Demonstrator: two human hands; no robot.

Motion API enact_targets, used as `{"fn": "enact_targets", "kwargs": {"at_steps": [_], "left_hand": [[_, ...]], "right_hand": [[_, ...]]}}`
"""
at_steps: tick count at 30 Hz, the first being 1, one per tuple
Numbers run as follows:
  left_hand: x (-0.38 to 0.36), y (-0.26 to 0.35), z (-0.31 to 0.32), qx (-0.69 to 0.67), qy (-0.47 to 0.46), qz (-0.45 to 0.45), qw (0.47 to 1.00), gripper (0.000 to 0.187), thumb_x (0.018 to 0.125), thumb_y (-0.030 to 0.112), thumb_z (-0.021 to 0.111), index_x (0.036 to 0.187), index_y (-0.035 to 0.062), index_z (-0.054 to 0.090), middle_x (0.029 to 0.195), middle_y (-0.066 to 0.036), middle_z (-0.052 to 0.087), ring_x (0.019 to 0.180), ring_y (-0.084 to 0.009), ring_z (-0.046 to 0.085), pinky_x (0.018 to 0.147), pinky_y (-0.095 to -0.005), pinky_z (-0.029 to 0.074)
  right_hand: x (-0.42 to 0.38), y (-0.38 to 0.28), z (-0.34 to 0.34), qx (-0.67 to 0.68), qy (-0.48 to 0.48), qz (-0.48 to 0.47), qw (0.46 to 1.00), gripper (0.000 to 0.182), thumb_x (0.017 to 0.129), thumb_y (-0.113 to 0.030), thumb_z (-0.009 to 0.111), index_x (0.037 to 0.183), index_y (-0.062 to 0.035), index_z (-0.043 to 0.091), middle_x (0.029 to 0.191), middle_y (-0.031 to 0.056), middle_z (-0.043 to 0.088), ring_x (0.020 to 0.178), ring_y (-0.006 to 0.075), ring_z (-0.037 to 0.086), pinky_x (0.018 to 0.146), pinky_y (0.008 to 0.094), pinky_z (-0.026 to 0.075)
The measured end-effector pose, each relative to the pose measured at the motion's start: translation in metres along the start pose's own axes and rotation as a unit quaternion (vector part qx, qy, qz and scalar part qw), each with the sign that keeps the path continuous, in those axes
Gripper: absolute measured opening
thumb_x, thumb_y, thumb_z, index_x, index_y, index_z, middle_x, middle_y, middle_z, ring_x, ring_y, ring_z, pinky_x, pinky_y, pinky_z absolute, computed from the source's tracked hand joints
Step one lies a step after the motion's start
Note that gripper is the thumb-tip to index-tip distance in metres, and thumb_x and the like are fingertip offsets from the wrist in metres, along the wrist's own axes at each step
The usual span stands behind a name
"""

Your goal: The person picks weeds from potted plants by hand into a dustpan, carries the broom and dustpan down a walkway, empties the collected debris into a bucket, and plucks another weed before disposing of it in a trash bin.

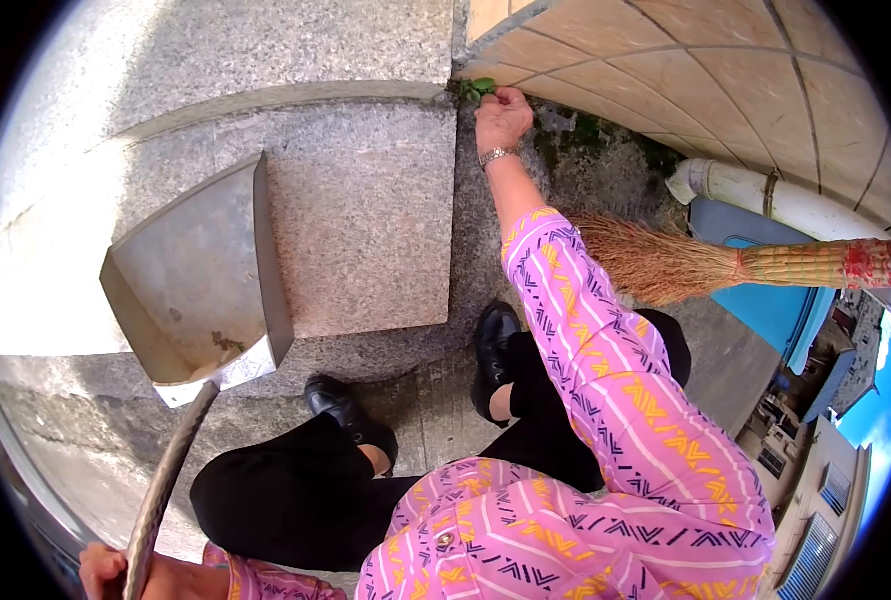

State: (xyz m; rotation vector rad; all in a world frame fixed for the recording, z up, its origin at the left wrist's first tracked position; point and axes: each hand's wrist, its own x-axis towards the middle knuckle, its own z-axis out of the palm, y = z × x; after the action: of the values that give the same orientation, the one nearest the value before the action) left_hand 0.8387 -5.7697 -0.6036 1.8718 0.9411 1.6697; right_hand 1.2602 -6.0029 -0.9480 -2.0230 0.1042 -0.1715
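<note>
My right hand (506, 117) is closed in a pinch on a small green weed (479, 89), which sits in the corner between the stone step and the tiled wall. A metal watch or bracelet circles that wrist. At the lower left, my left hand (104, 572) is wrapped round the long handle (169, 478) of a dustpan. The grey metal dustpan (191, 265) rests tilted on the step, with a little plant debris (228, 343) near its back edge. Beyond my right forearm is a straw broom (666, 258), its bristles partly hidden by my sleeve.
A stone step (366, 220) spans the upper left. The tiled wall (656, 70) rises at the upper right, with a white pipe (766, 190) along its base. A blue object (766, 310) lies behind the broom. My black shoes (496, 350) stand beside the step.
</note>
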Motion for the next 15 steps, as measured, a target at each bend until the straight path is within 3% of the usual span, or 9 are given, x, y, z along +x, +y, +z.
{"fn": "enact_targets", "kwargs": {"at_steps": [2,3,4,5,8,11,14,15], "left_hand": [[-0.001,-0.002,0.001,-0.005,0.052,-0.004,0.999,0.030,0.079,0.027,0.048,0.055,0.0088,0.049,0.044,-0.001,0.044,0.035,-0.0111,0.042,0.031,-0.0209,0.031],[-0.001,-0.002,0.002,-0.005,0.052,-0.004,0.999,0.030,0.079,0.027,0.048,0.055,0.0088,0.049,0.044,-0.001,0.044,0.035,-0.0111,0.042,0.031,-0.0209,0.031],[-0.001,-0.002,0.002,0.002,0.058,-0.004,0.998,0.031,0.080,0.028,0.047,0.055,0.0090,0.049,0.044,-0.001,0.044,0.035,-0.0112,0.041,0.031,-0.0214,0.031],[-0.001,-0.002,0.002,0.010,0.064,-0.004,0.998,0.032,0.080,0.028,0.047,0.055,0.0091,0.049,0.043,-0.001,0.043,0.034,-0.0113,0.040,0.031,-0.0220,0.030],[0.000,-0.002,0.004,0.023,0.031,0.009,0.999,0.032,0.080,0.029,0.047,0.055,0.0097,0.048,0.043,0.000,0.042,0.034,-0.0117,0.039,0.031,-0.0220,0.029],[0.000,-0.001,0.001,0.030,0.004,0.014,0.999,0.034,0.081,0.032,0.046,0.055,0.0104,0.048,0.042,0.000,0.041,0.034,-0.0124,0.039,0.031,-0.0216,0.029],[0.001,-0.003,-0.001,0.025,0.013,0.012,1.000,0.037,0.082,0.035,0.045,0.054,0.0108,0.047,0.042,0.000,0.041,0.034,-0.0130,0.039,0.031,-0.0220,0.029],[0.002,-0.006,-0.012,0.025,0.013,0.013,1.000,0.037,0.082,0.035,0.045,0.054,0.0108,0.047,0.042,0.000,0.041,0.034,-0.0130,0.039,0.031,-0.0220,0.029]], "right_hand": [[-0.008,0.004,0.003,0.107,-0.044,-0.006,0.993,0.005,0.062,0.000,0.058,0.064,0.0019,0.053,0.056,0.0017,0.050,0.050,0.0124,0.046,0.042,0.0263,0.037],[-0.009,0.005,0.008,0.225,-0.064,0.017,0.972,0.007,0.061,0.000,0.059,0.062,0.0022,0.053,0.058,0.0031,0.050,0.050,0.0122,0.044,0.042,0.0267,0.037],[-0.009,0.005,0.010,0.226,-0.065,0.018,0.972,0.007,0.061,0.000,0.059,0.062,0.0022,0.053,0.058,0.0031,0.050,0.050,0.0122,0.044,0.042,0.0267,0.037],[-0.009,0.006,0.014,0.067,-0.032,-0.115,0.991,0.004,0.062,0.001,0.056,0.064,0.0027,0.053,0.060,0.0040,0.049,0.051,0.0121,0.044,0.042,0.0262,0.036],[-0.001,0.006,0.026,-0.017,0.011,-0.355,0.935,0.008,0.067,0.001,0.047,0.062,0.0014,0.052,0.062,0.0060,0.045,0.052,0.0117,0.041,0.043,0.0257,0.035],[-0.005,0.000,0.031,0.061,0.031,-0.288,0.955,0.014,0.069,0.000,0.043,0.057,-0.0008,0.051,0.061,0.0064,0.041,0.050,0.0125,0.039,0.045,0.0282,0.036],[-0.012,-0.009,0.029,-0.004,0.084,-0.215,0.973,0.011,0.068,-0.003,0.048,0.059,-0.0002,0.054,0.060,0.0104,0.048,0.049,0.0177,0.044,0.048,0.0339,0.039],[-0.018,-0.023,0.022,-0.092,0.063,-0.196,0.974,0.009,0.067,-0.006,0.051,0.063,0.0005,0.056,0.061,0.0129,0.052,0.051,0.0219,0.048,0.050,0.0351,0.041]]}}
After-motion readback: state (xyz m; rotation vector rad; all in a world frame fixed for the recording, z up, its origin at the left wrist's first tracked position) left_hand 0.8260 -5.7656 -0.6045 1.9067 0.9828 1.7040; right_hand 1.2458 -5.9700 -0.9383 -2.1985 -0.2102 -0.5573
